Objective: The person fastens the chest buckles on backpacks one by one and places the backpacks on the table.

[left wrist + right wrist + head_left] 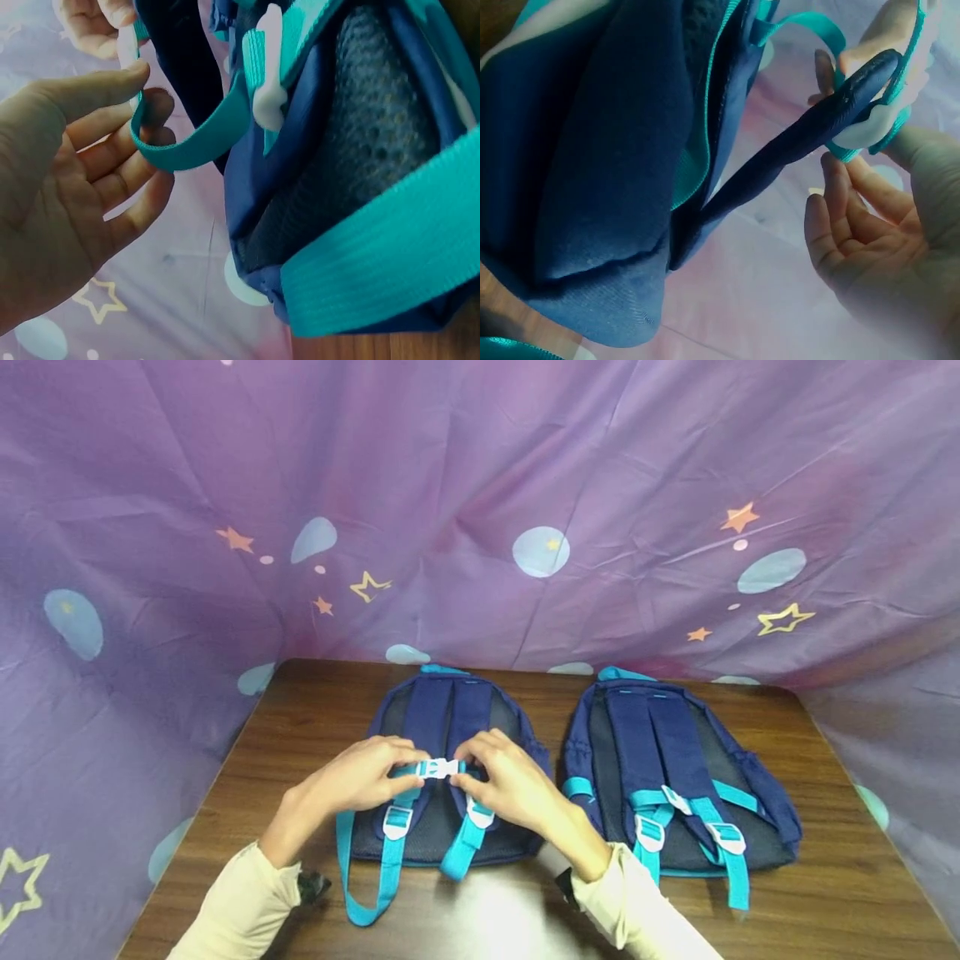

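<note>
A navy backpack [431, 702] with teal straps lies with its back panel up on the table. Over its middle, my left hand [363, 774] pinches the left end of a white side-release buckle [437, 768] between thumb and fingers. From the other side, my right hand [510, 781] grips the buckle's right end and its teal strap. The two buckle halves meet in line between the hands. In the left wrist view, a teal strap [199, 146] loops from the left fingers to the backpack. One padded shoulder strap [780, 161] stands raised near the right hand in the right wrist view.
A second navy backpack [645, 727] lies to the right, its white chest buckle [677, 800] joined across the straps. A loose teal strap loop [363, 914] hangs toward the front of the wooden table [300, 710]. Purple star-patterned cloth [450, 485] stands behind and at the sides.
</note>
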Motion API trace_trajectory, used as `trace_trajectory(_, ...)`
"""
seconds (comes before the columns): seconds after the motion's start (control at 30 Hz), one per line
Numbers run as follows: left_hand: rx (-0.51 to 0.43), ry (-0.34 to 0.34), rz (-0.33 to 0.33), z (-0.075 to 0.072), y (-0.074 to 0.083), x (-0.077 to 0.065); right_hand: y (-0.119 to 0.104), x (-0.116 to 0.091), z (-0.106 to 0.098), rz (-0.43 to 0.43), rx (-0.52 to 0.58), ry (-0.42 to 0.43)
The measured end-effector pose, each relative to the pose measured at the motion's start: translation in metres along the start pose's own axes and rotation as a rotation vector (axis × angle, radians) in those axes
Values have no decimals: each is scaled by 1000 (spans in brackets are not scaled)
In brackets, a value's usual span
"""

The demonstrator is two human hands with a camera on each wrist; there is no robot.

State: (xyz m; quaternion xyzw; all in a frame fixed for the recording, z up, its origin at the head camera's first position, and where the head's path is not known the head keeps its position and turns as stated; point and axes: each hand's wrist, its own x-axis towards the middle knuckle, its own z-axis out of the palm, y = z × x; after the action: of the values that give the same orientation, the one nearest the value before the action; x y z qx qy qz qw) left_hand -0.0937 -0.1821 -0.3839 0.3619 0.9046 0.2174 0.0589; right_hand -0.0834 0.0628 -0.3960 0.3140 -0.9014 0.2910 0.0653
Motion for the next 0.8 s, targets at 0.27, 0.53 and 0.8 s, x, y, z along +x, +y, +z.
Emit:
trace_trajectory(0.27, 33, 7, 29, 1, 6, 3, -3, 0, 3, -39, -26, 16)
trace_trajectory(0.53, 4, -48, -86, 14, 7, 1, 1, -4, 27, -14, -32, -21)
trace_trajectory(0.8, 22, -52, -106, 27, 5, -6, 1, -9, 44, -58, -133, -83)
